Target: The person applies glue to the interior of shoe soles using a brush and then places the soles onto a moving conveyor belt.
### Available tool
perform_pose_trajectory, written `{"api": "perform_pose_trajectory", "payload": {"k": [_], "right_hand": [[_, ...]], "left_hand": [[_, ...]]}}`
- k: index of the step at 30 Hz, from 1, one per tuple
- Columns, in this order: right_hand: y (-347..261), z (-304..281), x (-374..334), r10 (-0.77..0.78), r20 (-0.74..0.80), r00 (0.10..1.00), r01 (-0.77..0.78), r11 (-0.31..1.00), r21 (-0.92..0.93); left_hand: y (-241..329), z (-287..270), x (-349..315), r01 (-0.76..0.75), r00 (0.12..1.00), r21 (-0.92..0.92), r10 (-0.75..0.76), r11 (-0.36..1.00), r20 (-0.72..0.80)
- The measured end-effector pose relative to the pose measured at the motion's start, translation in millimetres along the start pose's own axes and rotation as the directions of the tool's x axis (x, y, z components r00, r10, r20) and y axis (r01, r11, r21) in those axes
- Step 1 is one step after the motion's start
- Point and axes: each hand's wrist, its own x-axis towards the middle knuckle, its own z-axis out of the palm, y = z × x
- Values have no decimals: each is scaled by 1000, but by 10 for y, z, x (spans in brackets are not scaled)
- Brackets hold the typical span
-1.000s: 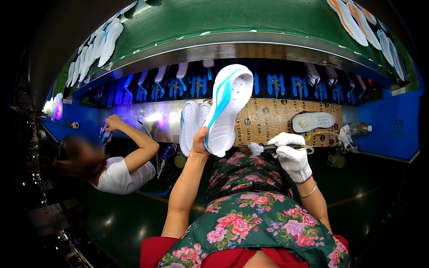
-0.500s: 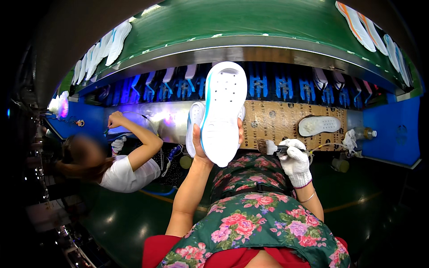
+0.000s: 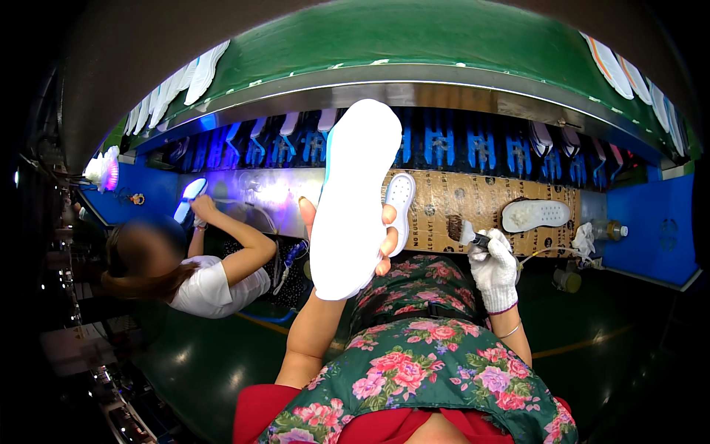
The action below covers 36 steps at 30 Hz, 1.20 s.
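The bare left hand [image 3: 387, 243] is raised in front of the person, forearm angled up from the lower edge; its grip clasps a white sole [image 3: 356, 196], thumb along the left side, fingertips curled round the right. The gloved right hand [image 3: 494, 268] is lower, its grip pinching the dark handle of a brush [image 3: 469, 234], bristles pointing left, well apart from the sole.

The held sole stands heel-to-toe nearly upright, leaning slightly right; glare washes out its face, leaving a thin blue band at the upper left edge. A second sole [image 3: 399, 207], dotted with holes, shows just behind the fingers.

Bare cardboard [image 3: 429, 192] on the bench [image 3: 288, 181] lies between that one and a third sole [image 3: 536, 215] at right. Beyond the bench runs a metal shelf edge [image 3: 473, 95]; a blue panel [image 3: 649, 229] bounds the right end, and a co-worker [image 3: 214, 285] sits near the left.
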Motion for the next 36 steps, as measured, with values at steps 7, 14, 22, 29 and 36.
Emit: {"api": "perform_pose_trajectory", "payload": {"k": [7,14,22,29,36], "right_hand": [[116,48,43,30,2,1000,-30,999,10],[211,71,102,-17,13,1000,16,998,66],[370,166,75,-46,-18,999,44,996,-78],[551,166,23,-55,-47,997,50,994,-98],[627,141,80,-68,-95,993,44,972,-231]], "left_hand": [[102,129,47,25,1000,10,-25,1000,16],[330,229,188,-17,996,150,4,989,92],[1045,248,1677,-143,988,83,147,986,-37],[1346,-92,2204,-263,943,-130,227,956,-242],[1138,-16,2045,-129,946,232,190,964,-264]]}}
